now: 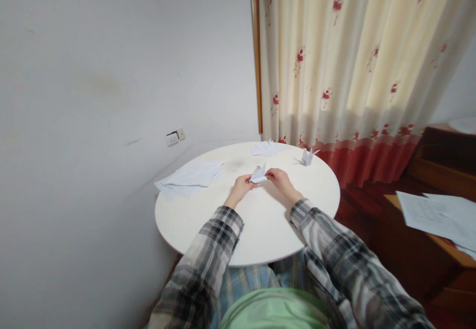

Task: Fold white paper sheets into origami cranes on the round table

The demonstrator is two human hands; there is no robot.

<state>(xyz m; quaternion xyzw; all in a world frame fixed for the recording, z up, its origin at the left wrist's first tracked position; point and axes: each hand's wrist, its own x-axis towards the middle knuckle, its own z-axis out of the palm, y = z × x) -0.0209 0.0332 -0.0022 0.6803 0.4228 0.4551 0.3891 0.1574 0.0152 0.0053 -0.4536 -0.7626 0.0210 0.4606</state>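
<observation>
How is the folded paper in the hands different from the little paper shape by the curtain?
The held paper is pinched between the left hand and right hand; the paper shape stands alone, untouched. The held paper is over the middle of the table; the paper shape sits near its far edge. Both are white folded paper.

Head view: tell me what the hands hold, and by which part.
The folded white paper, pinched at its left edge by the left hand and at its right edge by the right hand.

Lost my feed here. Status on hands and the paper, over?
Left hand and right hand both pinch the folded paper above the table. Folded figure and loose sheets lie apart.
</observation>
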